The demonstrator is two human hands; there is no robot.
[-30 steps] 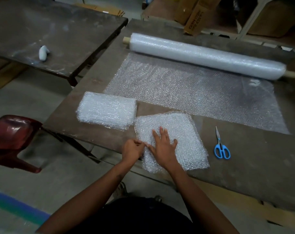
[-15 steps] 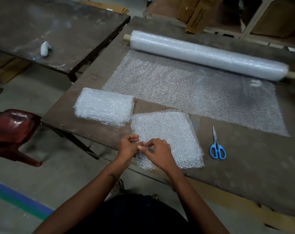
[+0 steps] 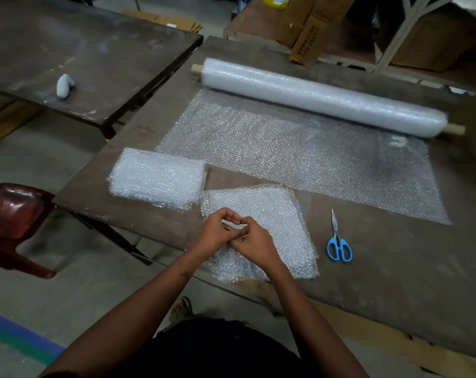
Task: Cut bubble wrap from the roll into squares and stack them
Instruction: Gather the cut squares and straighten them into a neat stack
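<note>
Both hands meet at lower centre over the near pile (image 3: pixel 272 227): left hand (image 3: pixel 217 233) and right hand (image 3: pixel 254 242) curl, fingertips apparently pinching its top sheet. Separating layers carelessly could drag the pile askew. Scissors (image 3: pixel 338 241) lie right; the roll (image 3: pixel 324 96) sits upper centre.

- The left hand (image 3: pixel 217 231) and right hand (image 3: pixel 254 245) cover the near middle of the bubble wrap square (image 3: pixel 269 214); whether their curled fingers (image 3: pixel 231 214) pinch it cannot be told.
- The red chair (image 3: pixel 13 214) runs off the left edge.
- The cardboard boxes (image 3: pixel 305 28) are cut by the top edge, their print unreadable.
- The bench (image 3: pixel 395 282) runs off the right edge.
</note>
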